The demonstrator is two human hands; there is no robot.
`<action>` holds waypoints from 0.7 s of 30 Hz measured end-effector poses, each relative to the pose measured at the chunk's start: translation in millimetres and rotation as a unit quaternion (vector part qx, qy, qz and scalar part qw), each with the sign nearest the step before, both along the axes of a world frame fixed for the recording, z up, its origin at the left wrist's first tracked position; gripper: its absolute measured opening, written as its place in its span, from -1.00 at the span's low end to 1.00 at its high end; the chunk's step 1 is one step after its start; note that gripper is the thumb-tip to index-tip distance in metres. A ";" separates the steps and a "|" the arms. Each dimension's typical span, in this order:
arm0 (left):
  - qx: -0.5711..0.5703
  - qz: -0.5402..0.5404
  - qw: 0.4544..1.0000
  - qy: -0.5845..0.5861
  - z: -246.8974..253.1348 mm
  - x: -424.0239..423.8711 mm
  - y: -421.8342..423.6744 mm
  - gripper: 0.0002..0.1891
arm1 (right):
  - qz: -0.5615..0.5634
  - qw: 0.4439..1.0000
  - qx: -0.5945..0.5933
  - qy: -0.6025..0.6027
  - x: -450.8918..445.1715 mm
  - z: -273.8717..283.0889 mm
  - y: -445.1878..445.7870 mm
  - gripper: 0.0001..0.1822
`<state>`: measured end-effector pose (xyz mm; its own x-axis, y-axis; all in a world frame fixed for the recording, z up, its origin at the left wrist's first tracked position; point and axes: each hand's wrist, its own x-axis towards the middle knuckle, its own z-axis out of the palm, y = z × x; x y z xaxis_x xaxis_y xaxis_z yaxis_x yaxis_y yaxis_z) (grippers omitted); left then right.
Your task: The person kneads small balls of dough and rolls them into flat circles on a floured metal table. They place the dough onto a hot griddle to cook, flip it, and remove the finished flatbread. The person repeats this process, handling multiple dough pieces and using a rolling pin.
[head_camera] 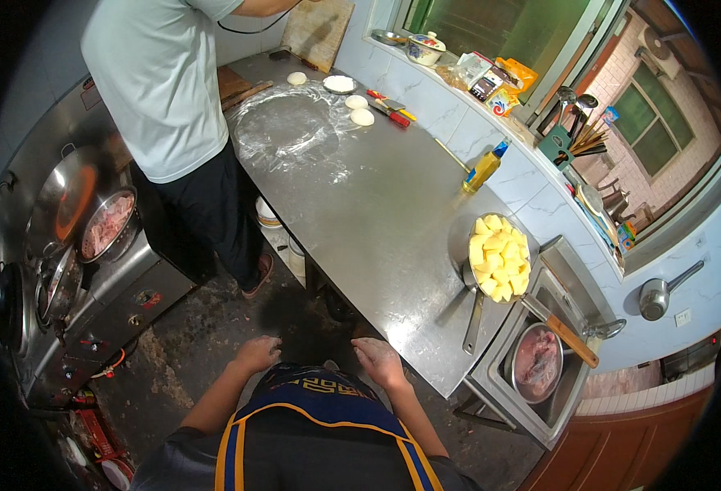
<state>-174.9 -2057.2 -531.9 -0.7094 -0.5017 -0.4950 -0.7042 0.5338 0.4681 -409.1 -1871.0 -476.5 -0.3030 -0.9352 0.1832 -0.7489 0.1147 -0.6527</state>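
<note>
My left hand (259, 354) is above the floor in front of the apron (317, 393), its fingers loosely curled and nothing visible in it. Near the front edge of the steel table (366, 215), my right hand (375, 359) holds nothing that I can see; both hands look floury. A steel saucepan heaped with peeled, cut yellow chunks (499, 258), likely potato, stands at the table's right end. Round dough pieces (361, 117) and a bowl of white flour (339, 84) lie at the far end, beside a floured patch (286, 123) and red-handled tools (397, 116).
A person in a light shirt (164, 80) stands at the table's far left. The sink (556, 417) holds a bowl of raw meat (537, 363), with a wooden-handled cleaver (563, 331) across its edge. The stove (127, 288) is left. An oil bottle (486, 167) stands near the wall.
</note>
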 end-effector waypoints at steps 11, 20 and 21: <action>-0.011 -0.009 1.000 -0.001 -3.4 2.0 2.7 -0.60 | 0.005 1.000 0.009 0.002 -1.1 -3.2 1.1 -0.76; -0.007 -0.008 1.000 -0.003 -6.7 -0.2 3.6 -0.59 | 0.001 1.000 0.023 0.003 -2.5 -2.0 2.4 -0.75; -0.007 -0.007 1.000 -0.001 -6.7 0.1 3.7 -0.59 | 0.002 1.000 0.024 0.006 -2.9 -1.9 2.4 -0.75</action>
